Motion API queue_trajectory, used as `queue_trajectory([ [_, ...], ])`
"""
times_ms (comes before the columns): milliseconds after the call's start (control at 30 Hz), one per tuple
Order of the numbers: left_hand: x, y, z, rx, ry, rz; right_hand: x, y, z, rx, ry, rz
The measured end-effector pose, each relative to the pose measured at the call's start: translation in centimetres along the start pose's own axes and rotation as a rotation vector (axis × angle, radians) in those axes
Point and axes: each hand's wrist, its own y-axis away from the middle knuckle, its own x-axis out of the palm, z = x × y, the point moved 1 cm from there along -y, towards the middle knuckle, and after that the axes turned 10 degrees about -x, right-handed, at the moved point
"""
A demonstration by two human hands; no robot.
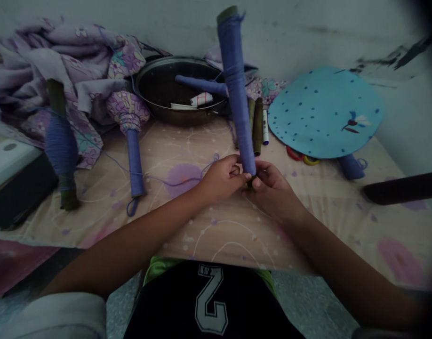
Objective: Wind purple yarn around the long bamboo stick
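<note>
I hold a long stick wrapped in blue thread (235, 89) upright, leaning slightly left, over a patterned cloth surface (237, 226). My left hand (221, 178) and my right hand (268, 184) are both closed round its lower end, fingers pinching at the bare tip. A thin blue thread (159, 179) trails from my hands leftward across the cloth towards another blue-wrapped stick with a floral fabric head (133, 136).
A metal bowl (156, 77) at the back holds a blue-wrapped stick and a white object. A thick blue thread spool (60, 146) stands at the left by crumpled purple floral fabric (60, 52). A round blue fan (325, 113), bare sticks (257, 125) and a dark bar (403, 187) lie right.
</note>
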Motion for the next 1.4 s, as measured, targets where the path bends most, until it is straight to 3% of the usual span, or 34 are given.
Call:
queue_trajectory([
  [133, -0.1, -0.22, 0.37, 0.042, -0.002, -0.026, 0.0, 0.05, 0.03, 0.01, 0.002, -0.02],
  [333, 0.03, -0.56, 0.58, -0.012, 0.364, 0.248, 0.29, 0.4, 0.6, 0.073, -0.08, 0.033],
  [633, -0.3, -0.52, 0.47, -0.048, 0.408, 0.34, 0.31, 0.59, 0.68, 0.168, -0.238, 0.041],
  [900, -0.39, -0.39, 0.63, -0.091, 0.43, 0.245, 0.52, 0.62, 0.88, 0.139, -0.253, 0.027],
  [1133, -0.1, -0.47, 0.43, -0.075, 0.502, 0.242, 0.53, 0.54, 0.79, 0.124, -0.287, 0.028],
  [1400, 0.21, -0.42, 0.7, 0.006, 0.417, 0.283, 0.19, 0.47, 0.55, 0.14, -0.251, 0.073],
])
